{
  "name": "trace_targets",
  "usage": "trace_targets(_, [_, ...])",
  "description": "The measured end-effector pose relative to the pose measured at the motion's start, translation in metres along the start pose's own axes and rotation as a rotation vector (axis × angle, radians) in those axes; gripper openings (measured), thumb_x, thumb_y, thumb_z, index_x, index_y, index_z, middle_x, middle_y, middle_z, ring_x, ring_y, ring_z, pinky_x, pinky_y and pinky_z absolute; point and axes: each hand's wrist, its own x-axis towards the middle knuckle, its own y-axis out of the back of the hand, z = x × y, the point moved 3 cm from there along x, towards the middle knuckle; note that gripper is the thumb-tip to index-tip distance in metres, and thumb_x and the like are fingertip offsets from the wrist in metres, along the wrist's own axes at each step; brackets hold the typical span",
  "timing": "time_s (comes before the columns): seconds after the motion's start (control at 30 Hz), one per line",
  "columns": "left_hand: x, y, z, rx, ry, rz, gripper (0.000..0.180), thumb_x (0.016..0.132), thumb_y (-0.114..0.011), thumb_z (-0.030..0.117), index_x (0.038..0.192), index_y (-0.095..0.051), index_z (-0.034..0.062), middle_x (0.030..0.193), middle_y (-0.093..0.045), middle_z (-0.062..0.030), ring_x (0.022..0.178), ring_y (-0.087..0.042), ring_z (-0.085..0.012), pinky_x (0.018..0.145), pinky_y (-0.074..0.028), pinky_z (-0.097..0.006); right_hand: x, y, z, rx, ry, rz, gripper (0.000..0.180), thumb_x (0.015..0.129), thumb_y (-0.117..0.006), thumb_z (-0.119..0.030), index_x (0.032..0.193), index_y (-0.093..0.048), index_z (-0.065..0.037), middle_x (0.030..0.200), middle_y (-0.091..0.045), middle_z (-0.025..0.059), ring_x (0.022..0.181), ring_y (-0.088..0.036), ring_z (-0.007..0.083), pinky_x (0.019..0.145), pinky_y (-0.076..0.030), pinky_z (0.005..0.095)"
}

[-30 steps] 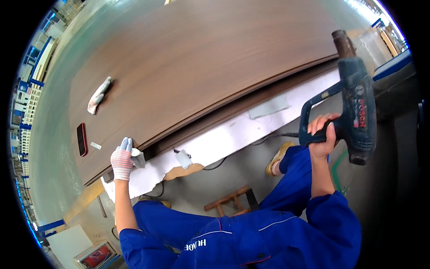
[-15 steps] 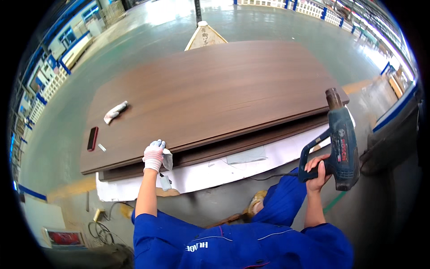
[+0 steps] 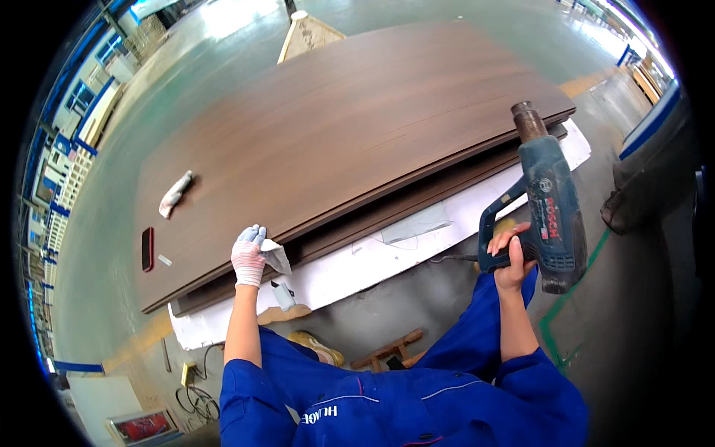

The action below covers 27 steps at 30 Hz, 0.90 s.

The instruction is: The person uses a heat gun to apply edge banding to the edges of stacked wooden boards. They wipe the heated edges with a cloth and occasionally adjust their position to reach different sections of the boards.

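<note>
My left hand (image 3: 248, 257), in a white knit glove, presses a small grey-white cloth (image 3: 275, 255) against the near edge of a large dark brown wood-grain panel (image 3: 357, 127). The panel lies flat on a stack of similar boards over a white sheet (image 3: 350, 272). My right hand (image 3: 512, 252) is bare and grips the handle of a dark blue heat gun (image 3: 547, 205), held off the panel's right end with its metal nozzle pointing up and away. Its cord runs left from the handle.
On the panel's left part lie a crumpled white rag (image 3: 176, 194), a dark red phone (image 3: 147, 249) and a small white scrap (image 3: 164, 261). A wooden trestle (image 3: 387, 350) stands below by my blue-clad legs. Green floor surrounds the stack; a tan board (image 3: 309, 33) stands beyond.
My view has tilted, so the panel sits lower and more level in the picture. My left hand stays at the panel's near edge; the heat gun remains in my right hand.
</note>
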Motion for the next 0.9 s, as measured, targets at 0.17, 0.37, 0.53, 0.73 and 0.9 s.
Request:
trace_targets(0.17, [-0.006, 0.005, 0.014, -0.054, 0.085, 0.040, 0.052, 0.066, -0.063, 0.001, 0.116, -0.064, 0.0138, 0.116, -0.063, -0.0100, 0.109, -0.057, -0.0310, 0.095, -0.046, -0.040, -0.003, 0.007, 0.042, -0.050, -0.148, -0.062, 0.020, 0.090, -0.048, -0.013, 0.107, -0.043, -0.005, 0.074, -0.049, 0.0063, 0.062, -0.048, 0.0158, 0.058, -0.044, 0.0311])
trace_targets(0.37, [-0.016, 0.004, 0.019, -0.071, 0.196, -0.006, 0.054, 0.066, -0.061, -0.001, 0.118, -0.064, 0.0134, 0.118, -0.062, -0.0091, 0.113, -0.055, -0.0299, 0.098, -0.045, -0.039, 0.009, 0.026, 0.062, -0.192, -0.315, -0.160, 0.022, 0.089, -0.047, -0.010, 0.109, -0.043, -0.003, 0.075, -0.049, 0.0076, 0.063, -0.050, 0.0166, 0.058, -0.046, 0.0318])
trace_targets(0.53, [-0.014, -0.011, 0.005, -0.048, 0.256, -0.110, 0.054, 0.067, -0.064, 0.003, 0.119, -0.062, 0.0142, 0.123, -0.059, -0.0093, 0.115, -0.054, -0.0299, 0.101, -0.043, -0.037, 0.043, 0.045, 0.054, -0.112, -0.268, -0.096, 0.028, 0.090, -0.047, -0.009, 0.116, -0.043, -0.002, 0.076, -0.050, 0.0080, 0.062, -0.051, 0.0174, 0.058, -0.047, 0.0329])
trace_targets(0.73, [-0.025, -0.017, -0.012, -0.034, 0.321, -0.167, 0.037, 0.077, -0.055, 0.004, 0.112, -0.066, 0.0112, 0.121, -0.061, -0.0126, 0.114, -0.056, -0.0287, 0.099, -0.045, -0.036, 0.048, 0.074, 0.048, -0.110, -0.313, -0.087, 0.016, 0.093, -0.048, -0.007, 0.108, -0.045, -0.002, 0.071, -0.051, 0.0072, 0.059, -0.049, 0.0155, 0.056, -0.046, 0.0306])
trace_targets(0.9, [0.006, 0.009, 0.017, 0.056, 0.256, -0.150, 0.037, 0.075, -0.054, 0.004, 0.110, -0.065, 0.0104, 0.118, -0.062, -0.0105, 0.112, -0.057, -0.0281, 0.095, -0.047, -0.036, 0.021, 0.091, 0.059, -0.310, -0.357, -0.207, 0.011, 0.094, -0.051, -0.007, 0.103, -0.049, -0.001, 0.070, -0.051, 0.0056, 0.057, -0.051, 0.0137, 0.055, -0.044, 0.0284])
